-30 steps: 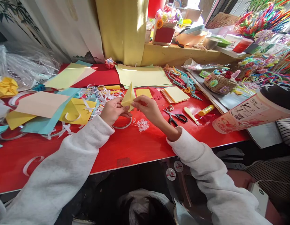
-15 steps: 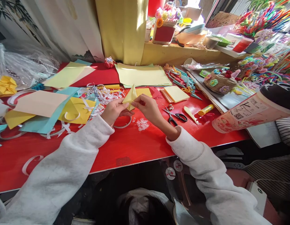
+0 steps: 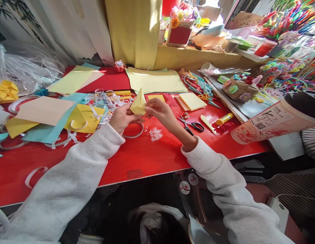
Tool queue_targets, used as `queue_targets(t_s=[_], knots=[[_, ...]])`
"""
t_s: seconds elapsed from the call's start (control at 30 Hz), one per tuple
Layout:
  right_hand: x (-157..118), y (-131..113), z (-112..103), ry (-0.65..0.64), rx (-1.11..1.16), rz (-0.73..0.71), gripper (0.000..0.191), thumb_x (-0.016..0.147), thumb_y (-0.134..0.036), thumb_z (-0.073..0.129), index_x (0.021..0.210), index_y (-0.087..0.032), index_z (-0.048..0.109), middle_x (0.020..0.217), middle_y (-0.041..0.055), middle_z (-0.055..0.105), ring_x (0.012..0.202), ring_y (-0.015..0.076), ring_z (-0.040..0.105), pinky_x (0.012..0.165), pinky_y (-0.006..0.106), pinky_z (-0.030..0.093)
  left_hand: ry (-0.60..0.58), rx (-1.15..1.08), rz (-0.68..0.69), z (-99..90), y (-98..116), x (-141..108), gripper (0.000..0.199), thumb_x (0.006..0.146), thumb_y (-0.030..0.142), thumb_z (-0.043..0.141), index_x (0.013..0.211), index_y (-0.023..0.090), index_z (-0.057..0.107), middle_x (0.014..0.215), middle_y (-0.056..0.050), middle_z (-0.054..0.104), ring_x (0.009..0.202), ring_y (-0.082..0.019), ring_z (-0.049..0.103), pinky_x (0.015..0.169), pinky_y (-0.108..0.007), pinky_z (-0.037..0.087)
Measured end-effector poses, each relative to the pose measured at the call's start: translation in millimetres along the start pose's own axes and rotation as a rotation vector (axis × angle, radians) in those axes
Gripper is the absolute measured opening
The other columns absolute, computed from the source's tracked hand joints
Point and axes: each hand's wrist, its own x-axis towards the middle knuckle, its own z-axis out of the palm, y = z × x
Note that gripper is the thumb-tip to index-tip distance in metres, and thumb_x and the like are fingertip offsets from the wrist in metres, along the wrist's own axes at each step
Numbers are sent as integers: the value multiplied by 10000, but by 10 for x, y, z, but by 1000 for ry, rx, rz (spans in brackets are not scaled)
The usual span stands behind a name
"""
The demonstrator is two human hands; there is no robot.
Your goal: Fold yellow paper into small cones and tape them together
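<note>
A pale yellow piece of folded paper (image 3: 138,104), with a pointed top, is held up over the red table (image 3: 147,156). My left hand (image 3: 123,118) is closed on its left and lower side, thumb toward the front. At its right edge, the fingers of my right hand (image 3: 159,113) pinch the paper. Just below the hands lie a ring-shaped band (image 3: 134,135) and a small heap of white shreds (image 3: 155,134). Black-handled scissors (image 3: 191,125) rest to the right of my right hand.
Coloured paper sheets (image 3: 45,112) and curled strips cover the left side. Behind are stacked yellow sheets (image 3: 157,81) and a smaller paper stack (image 3: 191,101). A glue stick (image 3: 224,119), a big tilted drink cup (image 3: 264,120) and a flower-trimmed basket (image 3: 240,88) stand on the right.
The folded paper has turned in my fingers, showing a wider front face. My right hand has shifted slightly at its right edge. Both hands keep hold of it.
</note>
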Motion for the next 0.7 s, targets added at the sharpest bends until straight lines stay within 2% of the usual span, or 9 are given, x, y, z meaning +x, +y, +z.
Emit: queue_targets(t_s=[0.07, 0.27, 0.43, 0.57, 0.7], knots=[[3, -4, -6, -32, -18, -5, 297, 739, -441, 607, 808, -171, 505, 704, -9, 562, 640, 86, 553, 633, 232, 472, 0, -11, -5, -4, 7, 1, 354, 593, 78, 717, 920, 97, 584, 794, -50, 675, 608, -143, 654, 552, -222, 554], [-13, 45, 31, 76, -71, 11, 301, 742, -444, 608, 737, -159, 511, 656, -16, 550, 561, 68, 511, 552, 217, 439, -26, -29, -20, 2, 1, -3, 302, 613, 56, 691, 896, 92, 591, 772, -51, 676, 600, -140, 657, 567, -219, 559], [-35, 18, 30, 93, -192, 10, 303, 776, -442, 568, 699, -166, 471, 629, -13, 544, 543, 81, 511, 531, 224, 414, -28, -10, -12, 22, -10, -1, 302, 585, 87, 722, 858, 94, 592, 725, -36, 671, 575, -138, 649, 562, -229, 560], [-45, -31, 26, 112, -380, -25, 252, 828, -381, 510, 697, -171, 464, 620, -15, 539, 560, 90, 515, 541, 225, 396, -27, 2, -5, 35, -23, -1, 331, 575, 116, 740, 861, 100, 575, 714, -31, 664, 581, -142, 650, 571, -244, 558], [-35, -15, 13, 97, -402, -64, 190, 845, -309, 487, 714, -178, 451, 609, -25, 527, 552, 89, 503, 538, 223, 386, -41, 76, 6, 16, -26, 7, 361, 587, 202, 751, 893, 107, 583, 782, -44, 668, 617, -152, 651, 588, -267, 554]])
